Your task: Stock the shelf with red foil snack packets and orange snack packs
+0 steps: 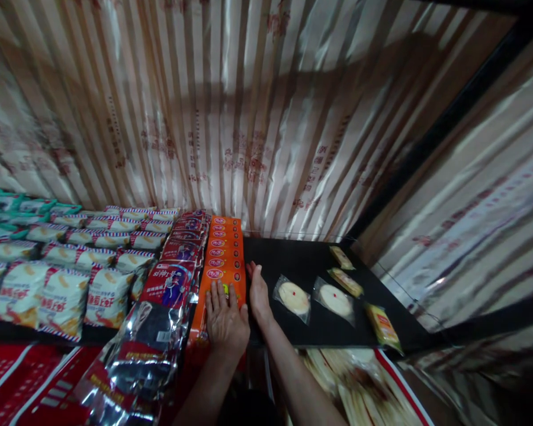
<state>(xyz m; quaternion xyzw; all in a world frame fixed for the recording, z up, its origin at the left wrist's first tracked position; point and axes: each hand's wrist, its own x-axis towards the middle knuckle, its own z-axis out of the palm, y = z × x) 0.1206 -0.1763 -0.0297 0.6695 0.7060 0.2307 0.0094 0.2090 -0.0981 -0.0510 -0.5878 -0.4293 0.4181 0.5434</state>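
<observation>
A row of overlapping orange packets (224, 248) runs from the back of the black shelf to its front. My left hand (226, 319) lies flat on the nearest of them, fingers spread. Held on edge beside the row's right side, my right hand (259, 296) has its fingers stretched forward and nothing visible in it. To the left, dark red and silver packets (171, 284) overlap in a similar row, the front ones hanging past the shelf edge. Right of my right hand lie two round pale cakes in clear wrappers, one nearer (294, 297) and one further (336, 300).
White snack bags (62, 299) stand in several rows at left, with green packets (4, 204) behind. Small yellow packets (382, 326) lie along the right of the black shelf (288, 254). A patterned curtain (249, 118) hangs behind. Below are red boxes (9, 378) and pale wrapped sticks (359, 396).
</observation>
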